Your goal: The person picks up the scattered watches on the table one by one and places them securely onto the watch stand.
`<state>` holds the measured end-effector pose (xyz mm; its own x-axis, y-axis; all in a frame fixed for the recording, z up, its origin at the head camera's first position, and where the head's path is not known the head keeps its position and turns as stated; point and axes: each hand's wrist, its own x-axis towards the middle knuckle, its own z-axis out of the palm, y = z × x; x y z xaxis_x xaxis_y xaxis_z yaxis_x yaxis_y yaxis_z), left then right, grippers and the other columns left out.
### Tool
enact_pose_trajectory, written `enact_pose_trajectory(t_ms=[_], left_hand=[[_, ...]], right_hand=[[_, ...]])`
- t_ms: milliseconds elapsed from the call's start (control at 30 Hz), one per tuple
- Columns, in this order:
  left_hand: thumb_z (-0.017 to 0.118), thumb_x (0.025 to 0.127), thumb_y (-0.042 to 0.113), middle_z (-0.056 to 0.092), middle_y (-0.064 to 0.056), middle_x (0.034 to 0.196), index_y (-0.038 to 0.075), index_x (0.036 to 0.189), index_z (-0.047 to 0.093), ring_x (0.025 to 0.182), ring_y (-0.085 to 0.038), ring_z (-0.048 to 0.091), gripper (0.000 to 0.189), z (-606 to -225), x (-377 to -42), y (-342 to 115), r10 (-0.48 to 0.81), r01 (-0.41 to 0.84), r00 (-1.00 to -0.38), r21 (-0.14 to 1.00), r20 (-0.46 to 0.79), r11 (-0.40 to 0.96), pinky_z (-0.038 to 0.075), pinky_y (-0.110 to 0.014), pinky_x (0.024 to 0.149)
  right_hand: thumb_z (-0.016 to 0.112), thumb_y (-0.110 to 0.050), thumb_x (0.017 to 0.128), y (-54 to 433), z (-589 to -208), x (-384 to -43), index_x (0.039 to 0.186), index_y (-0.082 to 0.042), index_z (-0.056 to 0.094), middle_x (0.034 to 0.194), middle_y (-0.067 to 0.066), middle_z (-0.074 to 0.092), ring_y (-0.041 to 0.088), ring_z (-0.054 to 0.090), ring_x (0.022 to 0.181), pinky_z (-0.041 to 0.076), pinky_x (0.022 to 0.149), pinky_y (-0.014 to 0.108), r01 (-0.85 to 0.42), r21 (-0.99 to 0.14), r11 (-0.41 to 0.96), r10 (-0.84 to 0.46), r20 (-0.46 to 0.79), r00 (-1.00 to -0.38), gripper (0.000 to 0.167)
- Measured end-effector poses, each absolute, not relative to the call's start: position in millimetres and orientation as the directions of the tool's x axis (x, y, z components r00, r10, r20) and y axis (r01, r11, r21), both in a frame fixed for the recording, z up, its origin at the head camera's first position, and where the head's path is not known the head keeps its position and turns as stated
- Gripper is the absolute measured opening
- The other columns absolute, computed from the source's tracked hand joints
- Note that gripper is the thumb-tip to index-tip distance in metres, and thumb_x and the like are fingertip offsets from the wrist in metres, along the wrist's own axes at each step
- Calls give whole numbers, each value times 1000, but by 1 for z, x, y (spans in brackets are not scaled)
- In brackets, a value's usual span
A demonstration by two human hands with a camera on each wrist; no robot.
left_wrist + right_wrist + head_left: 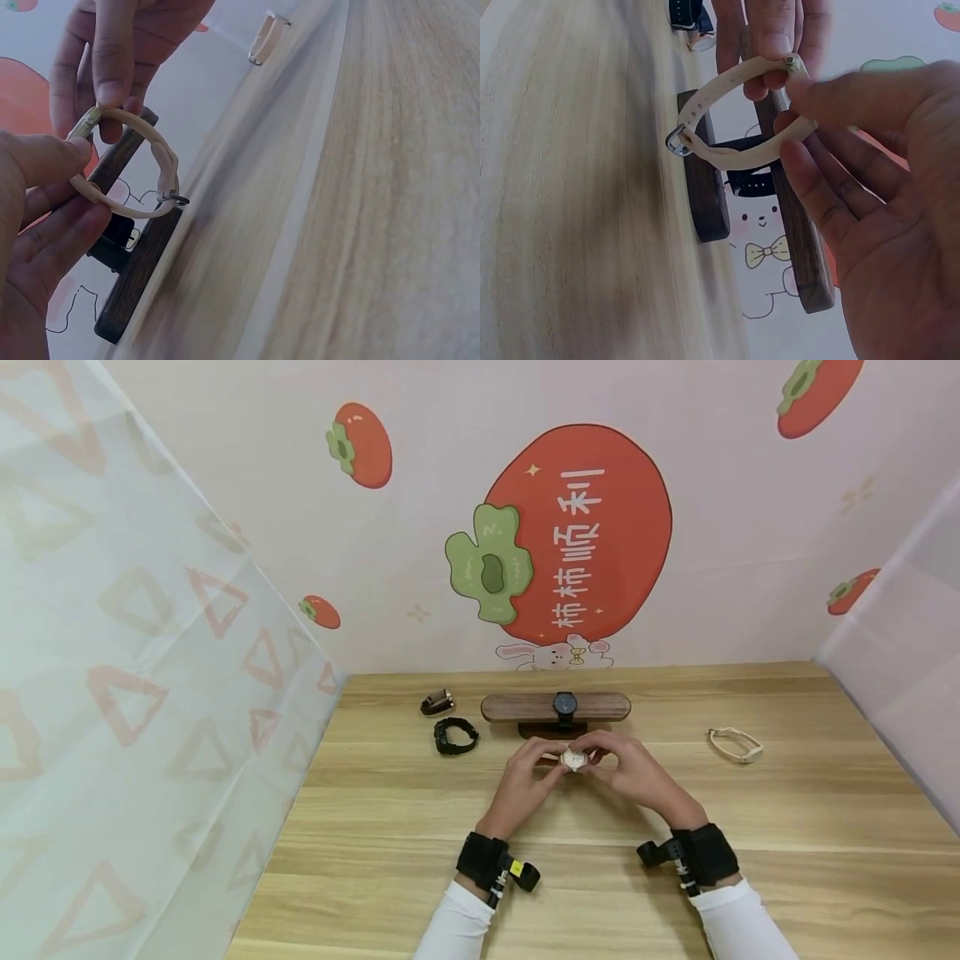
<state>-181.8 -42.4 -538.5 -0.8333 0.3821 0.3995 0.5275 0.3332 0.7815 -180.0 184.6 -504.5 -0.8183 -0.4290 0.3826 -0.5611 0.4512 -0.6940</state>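
Observation:
Both hands hold a small watch [574,759] with a pale dial, one at each side of its case. In the left wrist view, its cream strap [168,166] forms a buckled loop with a metal buckle. My left hand [525,781] pinches it between thumb and fingers; my right hand [637,768] does likewise from the other side. Just beyond the hands stands a dark wooden watch stand [517,707], with a black watch [565,703] fastened around its bar. In the right wrist view, the strap loop [739,159] hangs in front of the stand, off the table.
To the left of the stand lie a brown-strapped watch [437,701] and a black watch [456,737]. A second cream-strapped watch [737,746] lies to the right. Patterned walls [405,610] border the wooden table [360,877] at the back and sides.

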Motion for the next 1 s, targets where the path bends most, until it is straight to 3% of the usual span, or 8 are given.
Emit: enact_pose_trajectory(t_ms=[267, 467, 667, 833, 1000], left_hand=[[74, 102, 17, 67, -5, 123, 13, 136, 71, 116, -20, 68, 34, -540, -182, -43, 393, 536, -829, 768, 399, 351, 62, -26, 98], [74, 102, 18, 66, -6, 123, 13, 136, 71, 114, -20, 68, 35, -541, -182, -42, 386, 547, -825, 754, 412, 364, 63, -31, 97], [77, 100, 18, 66, -6, 117, 11, 130, 71, 110, -23, 69, 32, -541, -180, -40, 335, 512, -850, 783, 406, 353, 64, -34, 95], [78, 100, 21, 64, -8, 115, 11, 126, 68, 109, -29, 69, 29, -539, -180, -38, 314, 488, -864, 805, 393, 336, 66, -32, 90], [79, 99, 27, 66, -9, 117, 12, 124, 66, 107, -27, 70, 32, -536, -180, -38, 283, 445, -888, 830, 362, 336, 65, -29, 87]], right_hand=[[81, 9, 88, 185, -504, -180, 121, -9, 76, 114, 6, 78, 21, 72, 97, 64, 86, 39, -541, -690, 480, -412, 367, -834, 38], [80, 8, 89, 185, -504, -181, 121, -8, 76, 115, 7, 78, 24, 73, 99, 64, 88, 43, -535, -681, 500, -393, 373, -841, 37], [82, -6, 93, 185, -506, -181, 116, -10, 76, 114, 8, 76, 28, 72, 100, 63, 85, 52, -489, -653, 579, -314, 375, -872, 24], [79, -9, 97, 183, -506, -181, 111, -13, 77, 109, 4, 75, 22, 69, 96, 60, 78, 47, -467, -646, 604, -282, 375, -883, 15], [78, -3, 96, 179, -506, -181, 118, -8, 75, 115, 10, 75, 26, 71, 96, 63, 81, 45, -499, -658, 564, -317, 385, -867, 23]])
